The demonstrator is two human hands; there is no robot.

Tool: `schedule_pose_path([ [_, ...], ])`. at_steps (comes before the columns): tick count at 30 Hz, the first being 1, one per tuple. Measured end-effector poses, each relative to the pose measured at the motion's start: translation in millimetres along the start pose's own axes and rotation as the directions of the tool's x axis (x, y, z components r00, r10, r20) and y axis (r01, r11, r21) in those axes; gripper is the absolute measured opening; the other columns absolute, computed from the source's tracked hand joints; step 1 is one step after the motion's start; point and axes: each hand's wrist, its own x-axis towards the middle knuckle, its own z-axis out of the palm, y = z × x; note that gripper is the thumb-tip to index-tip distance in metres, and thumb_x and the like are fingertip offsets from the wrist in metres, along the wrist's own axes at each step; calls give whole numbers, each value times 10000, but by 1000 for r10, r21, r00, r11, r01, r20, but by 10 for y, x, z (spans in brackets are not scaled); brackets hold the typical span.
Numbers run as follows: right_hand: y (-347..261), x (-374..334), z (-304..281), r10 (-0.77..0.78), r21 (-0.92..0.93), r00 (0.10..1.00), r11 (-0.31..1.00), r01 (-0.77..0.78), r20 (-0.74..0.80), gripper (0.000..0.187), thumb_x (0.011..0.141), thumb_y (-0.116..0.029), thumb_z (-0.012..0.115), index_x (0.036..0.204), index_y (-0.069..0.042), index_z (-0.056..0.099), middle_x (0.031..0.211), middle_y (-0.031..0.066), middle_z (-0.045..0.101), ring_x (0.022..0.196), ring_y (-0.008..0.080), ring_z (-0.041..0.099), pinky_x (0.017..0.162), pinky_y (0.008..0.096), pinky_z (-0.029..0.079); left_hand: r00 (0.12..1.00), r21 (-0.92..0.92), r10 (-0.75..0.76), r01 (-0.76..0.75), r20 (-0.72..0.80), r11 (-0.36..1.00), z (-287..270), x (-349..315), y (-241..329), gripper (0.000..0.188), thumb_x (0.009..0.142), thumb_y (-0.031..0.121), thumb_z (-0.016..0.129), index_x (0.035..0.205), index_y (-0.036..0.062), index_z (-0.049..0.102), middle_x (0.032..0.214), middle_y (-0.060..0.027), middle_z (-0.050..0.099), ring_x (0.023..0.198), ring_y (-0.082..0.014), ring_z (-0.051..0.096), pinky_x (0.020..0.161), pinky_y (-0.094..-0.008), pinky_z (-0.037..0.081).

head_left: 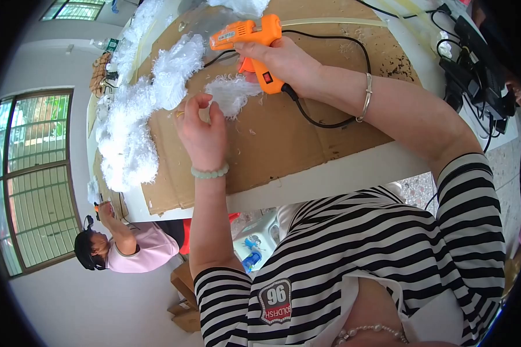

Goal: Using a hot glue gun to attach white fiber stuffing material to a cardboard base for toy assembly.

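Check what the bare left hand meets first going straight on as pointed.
Likely the long, fluffy white fringed heap ahead of the left hand; depth unclear, so it might pass above.

Right hand [289, 61] covering part of the glue gun [255, 36]! Up top, the edge crops white fluff [243, 5].
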Motion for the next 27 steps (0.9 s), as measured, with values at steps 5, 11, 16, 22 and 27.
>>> schedule_pose_path([
  [5, -8, 7, -38, 49, -19, 998, 999, -49, -35, 343, 890, -340, 615, 1052, -41, 574, 913, 52, 618, 835, 105, 584, 725, 272, 527, 929, 144, 370, -370, 31, 918, -19, -71, 394, 217, 681, 86, 719, 896, 104, 692, 835, -44, 578, 898, -272, 509, 820, -395, 392],
  [11, 7, 7, 15, 40, -7, 999, 999, -40, -19, 321, 895, -326, 608, 1043, -43, 576, 913, 49, 620, 836, 106, 584, 729, 271, 527, 936, 313, 318, -351, 150, 883, -58, -95, 297, 260, 669, 203, 752, 909, 114, 708, 942, -33, 583, 939, -270, 496, 876, -428, 355],
  [16, -3, 2, 10, 38, -1, 999, 999, -38, -21, 309, 894, -323, 610, 1025, -44, 581, 908, 45, 621, 834, 107, 585, 731, 272, 526, 948, 251, 283, -313, 147, 916, -65, -110, 260, 241, 678, 192, 752, 901, 113, 708, 939, -38, 587, 946, -280, 499, 879, -431, 356],
  [22, -6, 4, 15, 38, 1, 999, 999, -38, -19, 298, 893, -322, 610, 1009, -48, 584, 898, 36, 615, 834, 103, 586, 732, 270, 527, 994, 1, 103, -103, 44, 995, -228, -180, 147, 256, 700, 196, 752, 929, 99, 693, 967, -74, 594, 968, -306, 501, 884, -435, 365],
  [27, -40, -15, 8, 49, 6, 999, 999, -49, -7, 297, 894, -315, 609, 1018, -47, 582, 904, 27, 609, 834, 102, 586, 734, 268, 529, 941, 177, 311, -332, 135, 927, -168, -110, 409, 278, 736, 203, 736, 981, 86, 675, 1053, -114, 600, 1057, -337, 501, 884, -429, 394],
])
